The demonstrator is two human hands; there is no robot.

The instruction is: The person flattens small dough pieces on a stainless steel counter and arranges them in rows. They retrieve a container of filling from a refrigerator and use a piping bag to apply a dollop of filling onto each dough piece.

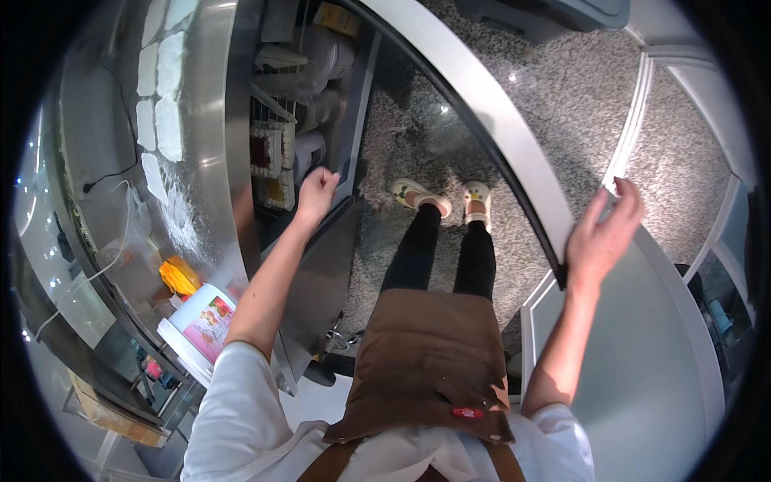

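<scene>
An under-counter refrigerator stands at my left with its metal-framed door [482, 90] swung wide. My left hand [318, 194] is at the cabinet opening, fingers curled, and whether it holds anything is not plain. Near it are a white tub [308, 150], food trays with white edges [265, 150] and a tray of yellow food [274, 191]. Further in sit a lidded white container [340, 57] and clear plastic-wrapped items. At the door's outer end, my right hand [605, 232] has its fingers spread and bent, with nothing seen in it; its palm side is close to the door edge.
On the steel counter [211, 120] lie white rectangular pieces [168, 96] and white powder. A white bucket with a printed label [208, 325] and a yellow bag [179, 275] stand nearer me. A glass panel [638, 349] is at my right, a grey bin [542, 15] ahead.
</scene>
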